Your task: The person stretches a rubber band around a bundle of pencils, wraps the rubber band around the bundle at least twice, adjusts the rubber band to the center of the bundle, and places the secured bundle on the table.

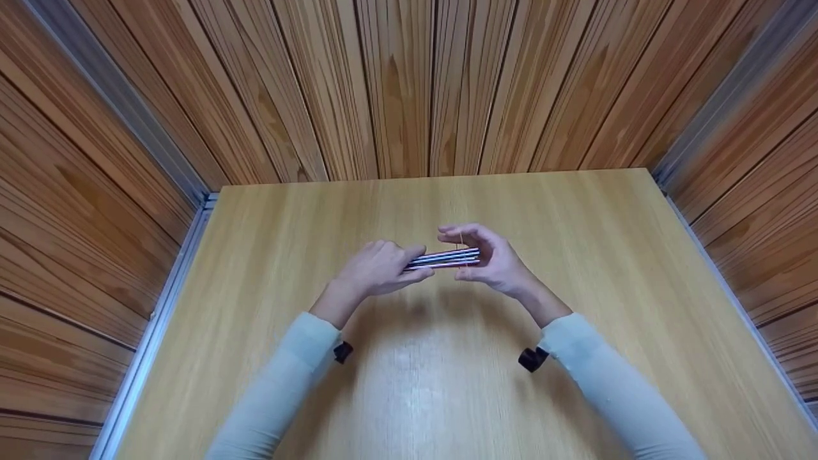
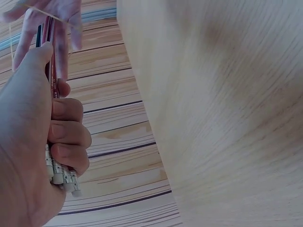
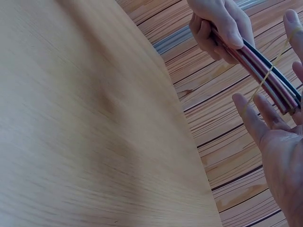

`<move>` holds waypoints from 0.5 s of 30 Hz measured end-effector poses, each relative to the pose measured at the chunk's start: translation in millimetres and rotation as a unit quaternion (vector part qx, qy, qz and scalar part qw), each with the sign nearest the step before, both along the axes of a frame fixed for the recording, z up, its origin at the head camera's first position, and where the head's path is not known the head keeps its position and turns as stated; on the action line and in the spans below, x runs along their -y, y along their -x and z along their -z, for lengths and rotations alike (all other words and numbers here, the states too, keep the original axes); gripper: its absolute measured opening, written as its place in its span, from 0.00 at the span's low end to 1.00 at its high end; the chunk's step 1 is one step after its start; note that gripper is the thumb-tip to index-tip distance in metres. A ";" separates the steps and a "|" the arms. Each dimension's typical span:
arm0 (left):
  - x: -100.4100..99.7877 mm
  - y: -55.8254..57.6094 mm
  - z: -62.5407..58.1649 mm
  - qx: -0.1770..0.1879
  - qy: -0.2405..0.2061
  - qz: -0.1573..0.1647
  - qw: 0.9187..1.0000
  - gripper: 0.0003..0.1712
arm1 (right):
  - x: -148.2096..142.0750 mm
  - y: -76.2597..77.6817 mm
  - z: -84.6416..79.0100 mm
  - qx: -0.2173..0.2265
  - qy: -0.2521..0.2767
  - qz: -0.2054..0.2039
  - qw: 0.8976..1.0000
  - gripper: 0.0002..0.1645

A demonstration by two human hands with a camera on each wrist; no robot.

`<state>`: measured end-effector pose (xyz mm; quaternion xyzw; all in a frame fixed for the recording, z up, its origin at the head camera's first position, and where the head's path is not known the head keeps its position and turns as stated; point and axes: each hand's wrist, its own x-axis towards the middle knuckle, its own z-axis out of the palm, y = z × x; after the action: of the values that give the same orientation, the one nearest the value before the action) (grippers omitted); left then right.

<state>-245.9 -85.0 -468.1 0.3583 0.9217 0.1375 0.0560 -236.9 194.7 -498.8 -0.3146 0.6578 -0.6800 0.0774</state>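
Wood-plank walls (image 1: 396,89) on three sides, then a pale wooden table (image 1: 409,396), then light sleeves (image 1: 275,390) reaching in. Left hand (image 1: 380,265) has its fingers curled round a bundle of pencils (image 1: 444,258), held up over mid-table. Right hand (image 1: 497,259) has thumb and fingers spread, a thin rubber band (image 3: 271,69) stretched across them, by the pencils' far ends; can't tell if the palm touches. Right wrist view shows the band crossing in front of the bundle; can't tell if it goes all round. Head view shows it only as faint strands. White erasers (image 2: 57,178) poking out below the left fist show only from the left wrist. Table edges sit well apart from both hands, with bare wood left, right and beyond; small gaps separate right fingertips and pencils.
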 end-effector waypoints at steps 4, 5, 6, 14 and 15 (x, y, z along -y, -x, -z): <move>0.4 -0.9 4.2 -0.006 0.010 0.006 1.000 0.28 | 1.9 0.3 -0.5 -0.006 0.000 -0.005 1.000 0.41; 0.6 -1.3 5.0 -0.004 0.013 0.006 1.000 0.28 | 2.1 0.6 -0.5 -0.009 0.000 -0.006 1.000 0.41; 0.7 -1.8 5.8 -0.002 0.015 0.007 1.000 0.28 | 2.3 0.7 -0.7 -0.009 -0.002 -0.007 1.000 0.41; -1.4 -5.2 11.5 0.022 0.050 0.018 0.998 0.32 | 4.1 1.8 0.7 -0.017 -0.021 -0.015 1.000 0.37; -1.4 -5.7 12.7 0.024 0.052 0.020 0.998 0.32 | 4.2 1.7 0.3 -0.014 -0.023 -0.015 1.000 0.37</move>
<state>-240.3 -83.5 -480.8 0.3694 0.9188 0.0970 0.0997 -238.5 190.5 -499.1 -0.3316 0.6695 -0.6591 0.0856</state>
